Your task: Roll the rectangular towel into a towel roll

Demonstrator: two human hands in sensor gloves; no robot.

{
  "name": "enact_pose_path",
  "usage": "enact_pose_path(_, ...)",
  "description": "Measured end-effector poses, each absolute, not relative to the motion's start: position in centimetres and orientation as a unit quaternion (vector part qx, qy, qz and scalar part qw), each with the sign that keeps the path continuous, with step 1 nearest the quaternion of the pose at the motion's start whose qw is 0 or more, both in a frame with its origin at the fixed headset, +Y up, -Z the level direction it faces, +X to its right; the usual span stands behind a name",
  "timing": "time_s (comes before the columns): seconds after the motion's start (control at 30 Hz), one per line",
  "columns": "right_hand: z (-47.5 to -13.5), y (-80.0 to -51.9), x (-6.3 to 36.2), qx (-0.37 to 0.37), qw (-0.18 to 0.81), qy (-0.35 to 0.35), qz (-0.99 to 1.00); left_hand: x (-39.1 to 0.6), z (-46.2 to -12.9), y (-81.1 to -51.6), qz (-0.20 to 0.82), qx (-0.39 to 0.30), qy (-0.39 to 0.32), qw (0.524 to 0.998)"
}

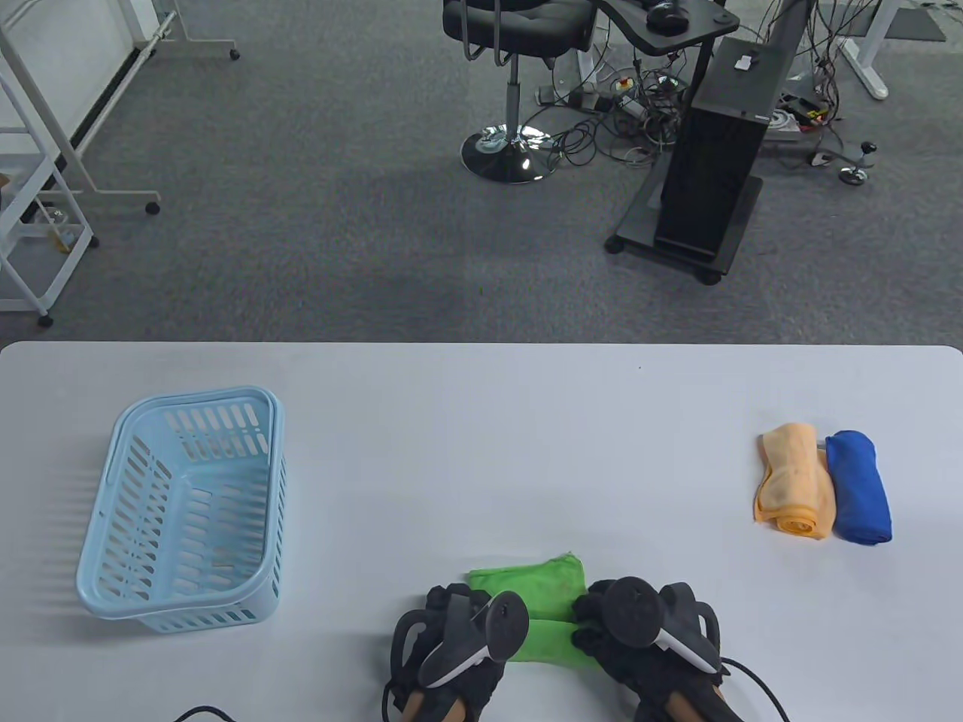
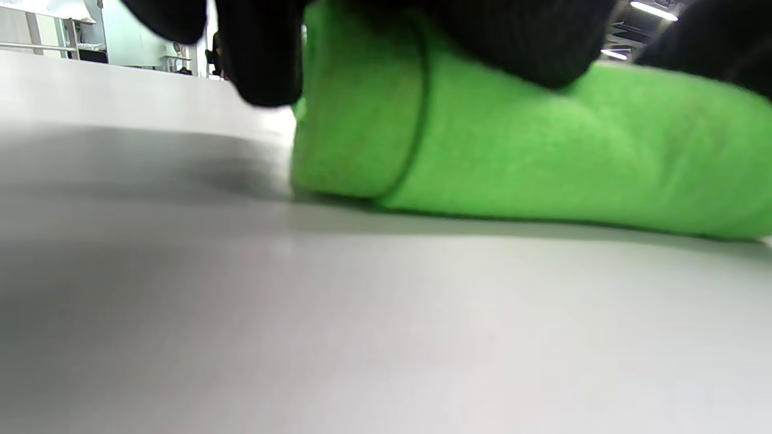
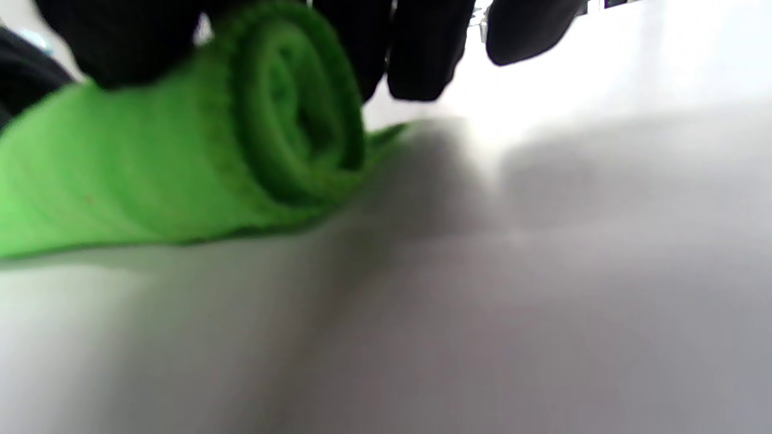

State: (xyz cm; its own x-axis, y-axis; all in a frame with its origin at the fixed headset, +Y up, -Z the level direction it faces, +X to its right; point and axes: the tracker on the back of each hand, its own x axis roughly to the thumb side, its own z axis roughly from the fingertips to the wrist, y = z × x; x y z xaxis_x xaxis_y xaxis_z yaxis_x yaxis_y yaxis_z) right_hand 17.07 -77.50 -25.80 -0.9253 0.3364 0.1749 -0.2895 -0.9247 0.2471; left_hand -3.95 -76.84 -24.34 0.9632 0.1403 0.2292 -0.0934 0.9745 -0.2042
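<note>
Your left hand (image 1: 451, 639): low at near edge of table (image 1: 481, 421), palm down, tracker on its back, fingers (image 2: 265, 54) curled over left end of green towel (image 1: 538, 602). Your right hand (image 1: 639, 628): just right of it, same height, palm down, fingers (image 3: 422, 54) curled over towel's right end. Both wrists enter from near table edge, hands apart, towel between them.

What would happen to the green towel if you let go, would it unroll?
Probably a little. The green towel is soft cloth, only partly rolled, with a flat tail on the table, so its coil may loosen. It looks light and floppy, likely sagging if lifted by one end. The orange roll has kept its shape lying there.
</note>
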Motion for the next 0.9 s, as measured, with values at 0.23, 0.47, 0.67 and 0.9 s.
enact_pose_path(0.23, -25.6, -77.3, 16.4, 0.107, 0.153, 0.104, 0.977, -3.2, -24.1, -76.5, 0.030, -0.061, -0.142, 0.987)
enact_pose_path(0.47, -25.8, -77.9, 17.3, 0.110, 0.159, 0.156, 0.969, -2.9, -23.9, -76.6, 0.019, -0.140, -0.163, 0.977)
enact_pose_path(0.67, -25.5, -77.9, 16.6, 0.115, 0.124, 0.179, 0.969, -3.0, -24.1, -76.3, 0.013, -0.137, -0.153, 0.979)
enact_pose_path(0.9, -25.7, -77.8, 17.2, 0.111, 0.140, 0.164, 0.970, -3.4, -24.2, -76.1, 0.037, -0.121, -0.157, 0.980)
